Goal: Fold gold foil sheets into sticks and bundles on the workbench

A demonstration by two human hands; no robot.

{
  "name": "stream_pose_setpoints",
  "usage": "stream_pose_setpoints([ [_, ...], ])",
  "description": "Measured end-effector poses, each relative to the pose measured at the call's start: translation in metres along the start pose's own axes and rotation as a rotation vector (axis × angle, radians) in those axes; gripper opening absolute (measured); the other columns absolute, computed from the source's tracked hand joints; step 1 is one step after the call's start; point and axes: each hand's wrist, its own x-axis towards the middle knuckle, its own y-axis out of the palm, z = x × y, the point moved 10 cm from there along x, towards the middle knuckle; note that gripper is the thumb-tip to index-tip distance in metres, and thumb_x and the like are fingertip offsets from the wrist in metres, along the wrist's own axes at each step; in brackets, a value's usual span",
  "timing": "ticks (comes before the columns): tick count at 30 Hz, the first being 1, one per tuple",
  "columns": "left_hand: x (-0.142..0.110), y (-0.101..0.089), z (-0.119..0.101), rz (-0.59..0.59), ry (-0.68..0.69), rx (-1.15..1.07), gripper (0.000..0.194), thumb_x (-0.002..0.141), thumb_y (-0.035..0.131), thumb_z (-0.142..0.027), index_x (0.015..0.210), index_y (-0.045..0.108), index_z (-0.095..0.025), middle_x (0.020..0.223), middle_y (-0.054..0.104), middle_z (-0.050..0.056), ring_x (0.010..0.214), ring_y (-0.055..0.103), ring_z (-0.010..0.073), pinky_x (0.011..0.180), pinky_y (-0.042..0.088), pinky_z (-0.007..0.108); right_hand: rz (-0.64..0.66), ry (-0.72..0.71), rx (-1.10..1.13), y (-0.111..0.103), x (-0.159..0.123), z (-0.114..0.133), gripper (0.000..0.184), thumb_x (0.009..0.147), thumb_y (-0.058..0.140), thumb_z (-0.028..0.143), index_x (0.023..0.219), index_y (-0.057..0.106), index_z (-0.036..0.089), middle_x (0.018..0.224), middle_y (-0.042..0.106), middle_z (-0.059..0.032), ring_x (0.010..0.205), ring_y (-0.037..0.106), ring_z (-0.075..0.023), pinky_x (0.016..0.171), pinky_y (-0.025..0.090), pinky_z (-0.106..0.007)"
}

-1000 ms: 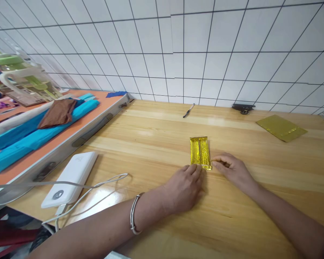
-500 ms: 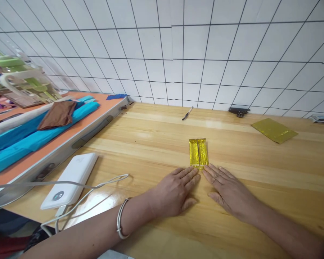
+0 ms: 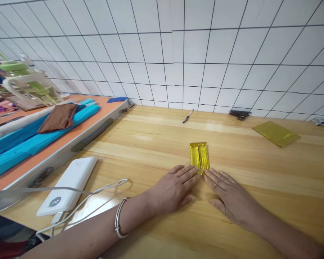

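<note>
Gold folded foil [image 3: 195, 154] lies right of centre frame, its lower edge touched by the left hand [image 3: 169, 190] and right hand [image 3: 230, 194], fingers outstretched, gripping nothing.

A pale wooden tabletop [image 3: 151, 144] is occupied near its middle by a gold foil packet [image 3: 194, 154]. At the back, a pen [image 3: 188, 116] and a black clip [image 3: 241, 114] are seen; a gold sheet [image 3: 277, 133] is laid to the right, a white power bank [image 3: 70, 183] to the left.
</note>
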Motion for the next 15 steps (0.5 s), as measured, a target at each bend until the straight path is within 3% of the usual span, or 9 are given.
stream_pose_setpoints([
  [5,0.000,0.005,0.010,0.006,-0.087,0.002,0.056,0.091,0.032,-0.047,0.137,0.031,-0.015,0.143,0.033,0.011,0.132,0.028,0.0243,0.106,0.024,0.041,0.007,-0.012,-0.045,-0.001,0.001,0.002,0.062,0.091,0.036,0.042,0.144,0.015,0.019,0.148,0.021,-0.0051,0.135,0.020,-0.0220,0.108,0.025,-0.045],
  [15,-0.007,0.010,0.007,0.026,-0.097,0.034,0.052,0.093,0.030,-0.038,0.138,0.029,-0.014,0.142,0.034,0.010,0.132,0.027,0.0241,0.107,0.018,0.043,0.000,0.000,-0.061,-0.001,0.003,0.001,0.061,0.090,0.039,0.039,0.144,0.017,0.020,0.148,0.022,-0.0030,0.135,0.021,-0.0220,0.108,0.026,-0.045],
])
